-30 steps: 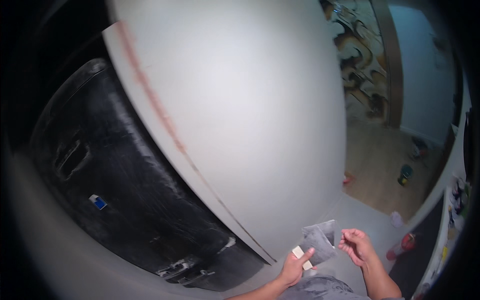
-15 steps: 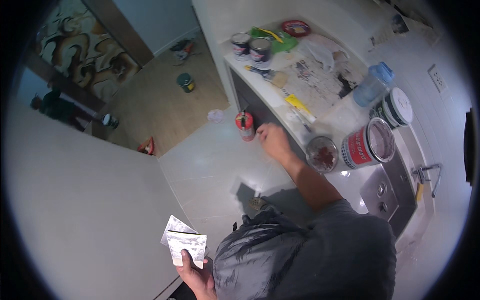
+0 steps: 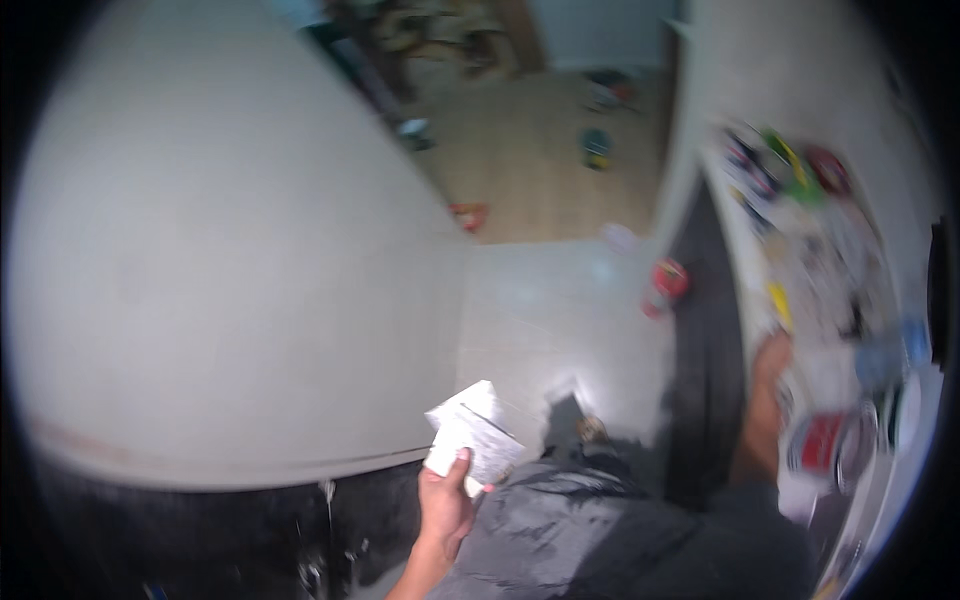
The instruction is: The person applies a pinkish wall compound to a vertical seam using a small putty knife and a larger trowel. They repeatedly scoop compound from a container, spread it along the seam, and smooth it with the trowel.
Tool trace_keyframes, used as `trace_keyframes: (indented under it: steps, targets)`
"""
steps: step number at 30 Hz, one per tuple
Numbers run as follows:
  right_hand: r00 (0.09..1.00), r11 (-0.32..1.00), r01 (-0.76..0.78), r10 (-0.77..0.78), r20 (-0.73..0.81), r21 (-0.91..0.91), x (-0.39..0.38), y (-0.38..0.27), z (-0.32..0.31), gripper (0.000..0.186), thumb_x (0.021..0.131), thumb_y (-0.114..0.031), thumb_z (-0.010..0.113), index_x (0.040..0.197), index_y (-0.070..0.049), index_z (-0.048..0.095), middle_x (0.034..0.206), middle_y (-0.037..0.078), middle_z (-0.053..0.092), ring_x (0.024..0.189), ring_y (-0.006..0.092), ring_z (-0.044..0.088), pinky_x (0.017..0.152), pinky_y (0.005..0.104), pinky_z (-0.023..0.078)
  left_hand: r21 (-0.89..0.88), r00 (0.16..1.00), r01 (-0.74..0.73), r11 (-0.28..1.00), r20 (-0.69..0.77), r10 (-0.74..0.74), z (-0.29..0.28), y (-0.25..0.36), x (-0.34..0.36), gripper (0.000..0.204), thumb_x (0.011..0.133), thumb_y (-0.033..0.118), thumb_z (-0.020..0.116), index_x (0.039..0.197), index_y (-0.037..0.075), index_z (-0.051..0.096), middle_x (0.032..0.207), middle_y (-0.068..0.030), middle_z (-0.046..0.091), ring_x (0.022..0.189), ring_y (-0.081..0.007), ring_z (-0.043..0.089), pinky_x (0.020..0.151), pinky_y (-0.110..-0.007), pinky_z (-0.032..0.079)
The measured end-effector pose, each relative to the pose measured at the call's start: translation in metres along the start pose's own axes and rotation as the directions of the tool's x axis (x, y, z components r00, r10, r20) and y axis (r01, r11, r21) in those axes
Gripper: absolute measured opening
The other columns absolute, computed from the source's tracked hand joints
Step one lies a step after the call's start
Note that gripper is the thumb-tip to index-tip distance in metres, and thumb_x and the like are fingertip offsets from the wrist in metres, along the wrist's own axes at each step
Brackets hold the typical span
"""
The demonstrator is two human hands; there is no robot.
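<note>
My left hand [image 3: 447, 500] is closed round two flat square plates [image 3: 473, 445], white-smeared and overlapping, with the thumb on top. They are held out over the floor beside the pale wall. At the right, my right hand [image 3: 773, 350] is at the counter's front edge, just below a yellow strip-like thing [image 3: 779, 305]. Motion smears its fingers, so I cannot make out whether it holds anything. Next to that forearm stands a large red-and-white paint can [image 3: 826, 443] on the counter.
A red canister [image 3: 665, 288] stands on the floor by the dark cabinet front [image 3: 703, 350]. On the cluttered counter are blurred cans [image 3: 750, 165], a green bag [image 3: 803, 180] and a blue water jug [image 3: 890, 355]. A dark green bucket [image 3: 596, 148] stands farther off. The pale wall [image 3: 250, 280] fills the left.
The whole view has swung, shifting the counter rightward and bringing more wall in at left. My right hand has gone from beside the red canister to the counter edge. My left hand keeps the plates.
</note>
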State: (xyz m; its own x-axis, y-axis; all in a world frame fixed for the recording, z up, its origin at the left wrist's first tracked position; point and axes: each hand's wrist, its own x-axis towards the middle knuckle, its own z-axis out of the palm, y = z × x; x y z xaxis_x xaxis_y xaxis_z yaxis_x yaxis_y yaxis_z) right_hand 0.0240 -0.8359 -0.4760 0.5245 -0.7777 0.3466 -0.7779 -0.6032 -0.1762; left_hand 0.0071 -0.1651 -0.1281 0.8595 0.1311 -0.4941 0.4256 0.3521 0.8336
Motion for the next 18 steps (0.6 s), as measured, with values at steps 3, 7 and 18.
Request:
trace_keyframes:
  steps: [3, 7, 18]
  targets:
    - [0.998, 0.992, -0.031, 0.038, 0.056, -0.121, 0.023, 0.007, 0.008, 0.030, 0.104, -0.021, 0.059, 0.124, -0.001, 0.069, 0.111, 0.021, 0.074, 0.100, 0.0414, 0.074, 0.086, 0.0512, 0.060, -0.140, 0.999, -0.003, 0.990, -0.048, -0.004, -0.049, -0.006, -0.012, 0.033, 0.108, 0.015, 0.066, 0.138, 0.001, 0.062, 0.119, -0.0108, 0.074, 0.096, -0.0215, 0.077, 0.064, -0.035, 0.065]
    - [0.993, 0.995, 0.086, -0.090, 0.075, 0.050, 0.008, -0.089, -0.049, 0.026, 0.096, -0.014, 0.065, 0.116, 0.003, 0.066, 0.108, 0.023, 0.074, 0.101, 0.0431, 0.073, 0.086, 0.0505, 0.058, -0.219, 0.979, -0.100, 0.971, -0.194, 0.057, -0.143, -0.013, -0.038, 0.032, 0.107, 0.017, 0.068, 0.135, 0.002, 0.063, 0.118, -0.0081, 0.074, 0.095, -0.0187, 0.075, 0.067, -0.035, 0.065]
    - [0.188, -0.339, -0.291, -0.937, -0.294, 0.894, -0.541, -0.653, -0.460, 0.021, 0.094, -0.013, 0.082, 0.111, -0.003, 0.074, 0.100, 0.007, 0.071, 0.088, 0.0163, 0.067, 0.080, 0.0331, 0.056, -0.218, 0.917, -0.399, 0.891, -0.093, 0.388, -0.410, 0.060, -0.116, 0.039, 0.101, 0.010, 0.062, 0.136, -0.006, 0.060, 0.109, -0.0166, 0.076, 0.085, -0.0241, 0.078, 0.059, -0.033, 0.062]
